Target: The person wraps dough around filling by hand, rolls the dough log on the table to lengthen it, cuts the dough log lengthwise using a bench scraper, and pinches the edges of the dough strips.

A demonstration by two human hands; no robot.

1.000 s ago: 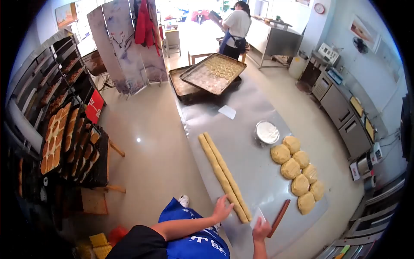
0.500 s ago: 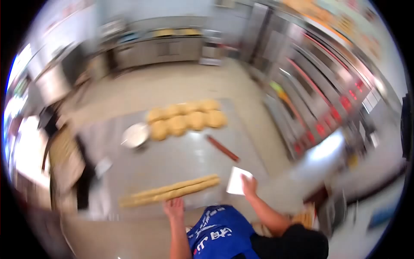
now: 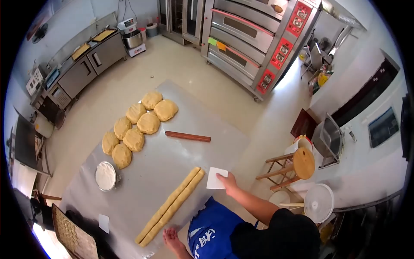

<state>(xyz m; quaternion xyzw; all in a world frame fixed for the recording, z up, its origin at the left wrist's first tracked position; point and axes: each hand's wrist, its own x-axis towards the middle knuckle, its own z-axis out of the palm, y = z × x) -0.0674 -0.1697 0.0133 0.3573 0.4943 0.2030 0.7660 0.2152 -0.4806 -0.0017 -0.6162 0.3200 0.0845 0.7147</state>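
Observation:
My right hand [image 3: 229, 183] grips a flat white dough scraper [image 3: 214, 178] beside the upper end of the dough. Two long dough strips [image 3: 172, 206] lie side by side on the metal table [image 3: 148, 183], along its near edge. Close to their lower end is my left hand [image 3: 171, 237], apart from the dough. Its fingers are loosely bent and nothing shows in them. Farther back sit several round dough pieces [image 3: 148, 123] in two rows. A reddish-brown rolling pin [image 3: 188, 136] lies to their right, and a bowl of white flour [image 3: 106, 176] stands at their lower left.
A second white scraper [image 3: 104, 223] lies at the table's left side, near a patterned tray [image 3: 74, 231]. Beyond the table stand a deck oven [image 3: 248, 36] and a mixer [image 3: 132, 38]. To the right are a wooden stool [image 3: 303, 164] and a white fan [image 3: 319, 203].
The view has swung to the right and sharpened. My left hand has come off the dough strips to beside their lower end. My right hand still holds the scraper.

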